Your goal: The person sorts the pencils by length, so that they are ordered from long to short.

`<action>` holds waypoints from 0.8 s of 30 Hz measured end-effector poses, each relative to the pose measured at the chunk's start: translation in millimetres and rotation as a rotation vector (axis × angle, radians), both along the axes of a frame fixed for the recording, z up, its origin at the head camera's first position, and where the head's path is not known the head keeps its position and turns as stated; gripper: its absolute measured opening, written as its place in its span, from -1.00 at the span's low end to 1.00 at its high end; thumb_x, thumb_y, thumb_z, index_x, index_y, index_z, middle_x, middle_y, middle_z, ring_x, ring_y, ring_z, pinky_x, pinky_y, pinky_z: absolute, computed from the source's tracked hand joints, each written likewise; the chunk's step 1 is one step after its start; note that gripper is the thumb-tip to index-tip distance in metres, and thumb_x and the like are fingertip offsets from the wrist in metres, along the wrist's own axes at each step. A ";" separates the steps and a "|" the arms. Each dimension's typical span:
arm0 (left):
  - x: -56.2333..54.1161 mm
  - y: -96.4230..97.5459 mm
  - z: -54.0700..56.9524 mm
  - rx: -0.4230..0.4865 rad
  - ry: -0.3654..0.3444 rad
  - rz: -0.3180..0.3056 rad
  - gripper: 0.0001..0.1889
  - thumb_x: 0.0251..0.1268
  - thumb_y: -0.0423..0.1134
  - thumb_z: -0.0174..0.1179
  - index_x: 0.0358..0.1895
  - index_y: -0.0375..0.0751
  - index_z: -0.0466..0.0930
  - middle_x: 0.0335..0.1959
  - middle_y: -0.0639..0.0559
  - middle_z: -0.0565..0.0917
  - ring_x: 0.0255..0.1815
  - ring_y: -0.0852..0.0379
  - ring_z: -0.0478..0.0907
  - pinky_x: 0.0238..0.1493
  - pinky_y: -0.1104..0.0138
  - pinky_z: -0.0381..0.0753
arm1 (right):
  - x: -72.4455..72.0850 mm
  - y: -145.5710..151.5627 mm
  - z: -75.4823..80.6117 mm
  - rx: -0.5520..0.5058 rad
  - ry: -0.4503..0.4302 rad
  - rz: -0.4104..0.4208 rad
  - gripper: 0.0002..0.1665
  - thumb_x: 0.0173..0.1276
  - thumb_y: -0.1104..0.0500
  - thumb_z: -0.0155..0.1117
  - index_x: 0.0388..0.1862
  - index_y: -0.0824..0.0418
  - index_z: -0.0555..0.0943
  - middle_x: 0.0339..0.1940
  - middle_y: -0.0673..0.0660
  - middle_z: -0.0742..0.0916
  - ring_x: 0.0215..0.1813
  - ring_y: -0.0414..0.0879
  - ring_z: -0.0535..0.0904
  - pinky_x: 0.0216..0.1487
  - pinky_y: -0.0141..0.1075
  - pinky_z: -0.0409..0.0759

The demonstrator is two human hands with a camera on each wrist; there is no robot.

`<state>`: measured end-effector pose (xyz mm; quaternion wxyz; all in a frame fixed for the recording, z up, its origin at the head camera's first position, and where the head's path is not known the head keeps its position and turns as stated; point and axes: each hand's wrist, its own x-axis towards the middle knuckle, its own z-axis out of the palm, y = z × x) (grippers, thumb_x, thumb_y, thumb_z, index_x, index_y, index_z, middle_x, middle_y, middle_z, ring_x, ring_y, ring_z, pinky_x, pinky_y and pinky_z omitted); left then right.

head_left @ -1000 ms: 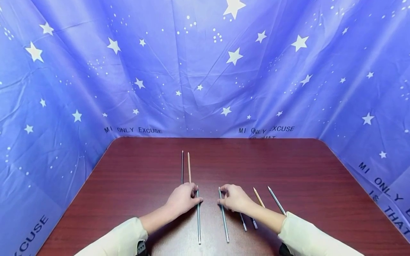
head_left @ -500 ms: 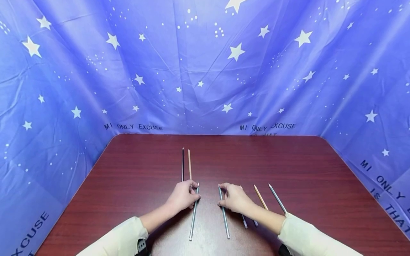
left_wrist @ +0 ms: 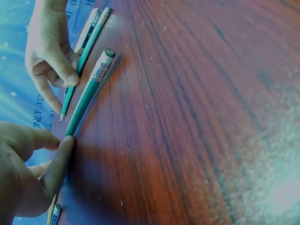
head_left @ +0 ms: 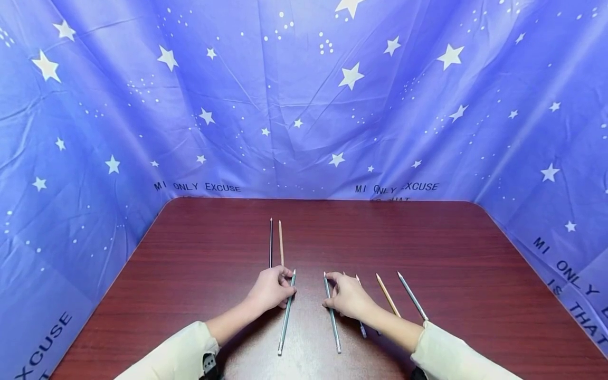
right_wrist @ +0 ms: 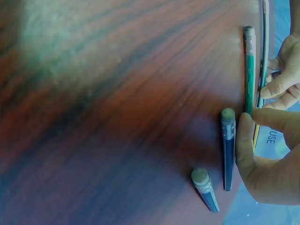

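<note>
Head view: red-brown wood-grain table (head_left: 214,240), blue star-print curtain (head_left: 304,95) behind. Left hand (head_left: 269,288) pinches a green pencil (head_left: 284,327), right hand (head_left: 351,297) a second green pencil (head_left: 334,327), mid-table. Right wrist view shows two blue pencils (right_wrist: 228,154) with eraser ends, partly covered by the forearm (head_left: 394,326) in head view.

Head view: left hand (head_left: 269,289) hiding lower ends of dark pencil (head_left: 271,243) and tan pencil (head_left: 281,243); right forearm (head_left: 394,326) hiding that of yellow pencil (head_left: 388,294). Left-wrist view: left hand covering front part of left green pencil (left_wrist: 88,101). Right-wrist view: right hand (right_wrist: 276,178), running past edge, covering front of right green pencil (right_wrist: 250,84).
</note>
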<state>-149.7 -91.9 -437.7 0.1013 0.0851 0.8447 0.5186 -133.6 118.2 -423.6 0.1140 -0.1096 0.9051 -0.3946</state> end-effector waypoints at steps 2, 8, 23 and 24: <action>0.0 -0.5 0.8 0.010 -0.004 -0.001 -0.69 0.03 -0.46 0.24 -0.10 -0.46 0.48 -0.60 -0.03 0.58 -0.76 0.26 0.50 -0.68 0.36 0.68 | 0.0 -0.1 0.0 -0.007 -0.010 -0.003 -0.27 0.04 0.35 0.40 0.22 0.44 0.37 -0.72 -0.03 0.53 -0.80 -0.25 0.41 -0.78 -0.43 0.45; 0.2 -1.5 1.4 0.023 -0.015 -0.007 -0.68 0.03 -0.46 0.23 -0.10 -0.46 0.47 -0.60 -0.04 0.60 -0.73 0.25 0.51 -0.66 0.35 0.70 | 1.2 -0.8 0.8 -0.047 -0.040 -0.017 -0.28 0.05 0.39 0.36 0.23 0.41 0.37 -0.71 -0.02 0.51 -0.77 -0.23 0.41 -0.76 -0.44 0.45; 1.9 -3.9 1.3 0.074 -0.055 -0.009 -0.64 0.05 -0.43 0.22 -0.04 -0.46 0.47 -0.54 -0.06 0.61 -0.66 0.23 0.52 -0.61 0.32 0.72 | 1.5 1.5 1.6 -0.071 -0.067 -0.003 -0.33 0.06 0.43 0.24 0.23 0.38 0.38 -0.68 -0.03 0.47 -0.75 -0.24 0.38 -0.74 -0.48 0.42; 1.9 -4.0 1.5 0.083 -0.063 -0.008 -0.64 0.06 -0.43 0.22 -0.03 -0.47 0.46 -0.54 -0.06 0.61 -0.65 0.23 0.52 -0.60 0.31 0.72 | 1.8 1.8 2.1 -0.078 -0.070 0.000 -0.33 0.05 0.43 0.23 0.23 0.38 0.38 -0.68 -0.03 0.47 -0.75 -0.24 0.38 -0.74 -0.48 0.43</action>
